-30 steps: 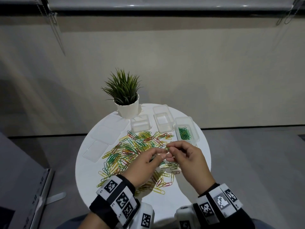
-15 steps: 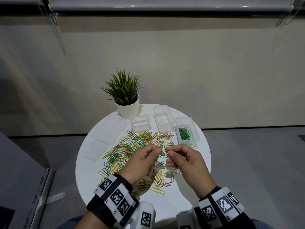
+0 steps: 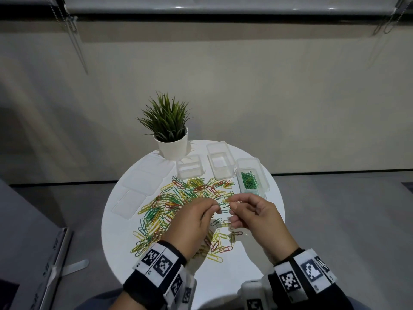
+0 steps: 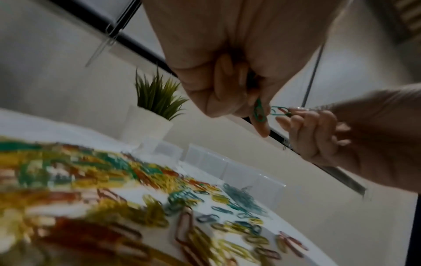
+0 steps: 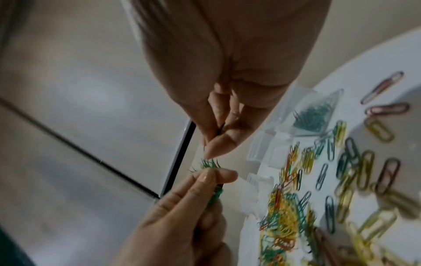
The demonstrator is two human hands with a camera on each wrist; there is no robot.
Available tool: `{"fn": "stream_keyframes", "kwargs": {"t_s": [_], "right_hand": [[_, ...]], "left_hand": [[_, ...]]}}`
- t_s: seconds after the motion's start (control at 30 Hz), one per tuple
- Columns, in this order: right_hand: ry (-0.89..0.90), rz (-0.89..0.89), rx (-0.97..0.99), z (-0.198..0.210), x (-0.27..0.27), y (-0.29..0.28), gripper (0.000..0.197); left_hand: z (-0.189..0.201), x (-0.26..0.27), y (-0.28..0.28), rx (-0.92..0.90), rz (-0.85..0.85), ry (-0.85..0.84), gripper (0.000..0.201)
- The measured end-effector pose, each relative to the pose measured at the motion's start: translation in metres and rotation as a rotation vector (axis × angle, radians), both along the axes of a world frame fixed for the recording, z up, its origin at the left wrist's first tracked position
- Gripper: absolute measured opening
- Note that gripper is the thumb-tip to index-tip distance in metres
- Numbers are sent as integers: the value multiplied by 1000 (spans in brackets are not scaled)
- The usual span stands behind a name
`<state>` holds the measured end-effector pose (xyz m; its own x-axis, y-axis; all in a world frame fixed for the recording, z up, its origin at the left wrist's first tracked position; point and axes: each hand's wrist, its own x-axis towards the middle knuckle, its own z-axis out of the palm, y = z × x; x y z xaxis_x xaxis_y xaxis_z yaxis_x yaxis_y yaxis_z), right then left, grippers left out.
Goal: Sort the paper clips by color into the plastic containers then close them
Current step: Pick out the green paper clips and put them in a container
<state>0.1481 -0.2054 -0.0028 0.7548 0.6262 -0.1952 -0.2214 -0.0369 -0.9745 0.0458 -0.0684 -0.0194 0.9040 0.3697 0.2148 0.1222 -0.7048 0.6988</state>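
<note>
1. Both hands raised above the round white table (image 3: 125, 220), over the near-right part of the mixed clip pile (image 3: 178, 198). They meet fingertip to fingertip.

2. Left hand (image 3: 192, 220): thumb and fingers pinched on a green paper clip (image 4: 259, 113). In the left wrist view this clip hangs roughly upright from the pinch.

3. Right hand (image 3: 254, 213): fingertips pinched on a second green clip (image 4: 279, 110), which lies roughly level and runs toward the left hand. The two clips touch and look hooked together; I cannot tell for certain.

4. Judgement: the step in hand is pulling two linked green clips apart before they are dropped.

5. Key relation: the container holding green clips (image 3: 250, 180) sits at about 1 o'clock from the pinch point, near the right hand and on its side of the table. The right hand is the nearer carrier; the left would have to cross over.

6. The container's long axis runs from 12 to 6 o'clock, open end up, so a drop from above should suit.

7. Two other open containers, middle (image 3: 220, 164) and left (image 3: 190, 170), stand at 12 and 11 o'clock; both look empty.

8. Clear lids (image 3: 136, 193) lie at 9 to 10 o'clock, off the containers. Potted plant (image 3: 169, 128) at 11 o'clock, far edge.

9. Red, yellow and many green clips are unsorted; the task is at an early stage.
</note>
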Motion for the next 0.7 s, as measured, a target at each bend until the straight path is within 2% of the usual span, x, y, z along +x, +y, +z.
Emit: {"fn": "stream_keyframes", "kwargs": {"t_s": [0.1, 0.2, 0.33, 0.53, 0.7], "right_hand": [[157, -7, 86, 2, 2, 0, 4], [183, 5, 85, 4, 6, 1, 3], [106, 28, -24, 1, 8, 2, 8], [-119, 115, -305, -5, 13, 0, 14], [-214, 205, -541, -4, 26, 14, 27]], "left_hand": [[-2, 3, -8, -203, 41, -51, 23], [0, 6, -12, -336, 52, -58, 24], [-1, 9, -14, -287, 49, -54, 23], [7, 11, 0, -284, 174, -100, 26], [5, 7, 11, -216, 147, -22, 27]]}}
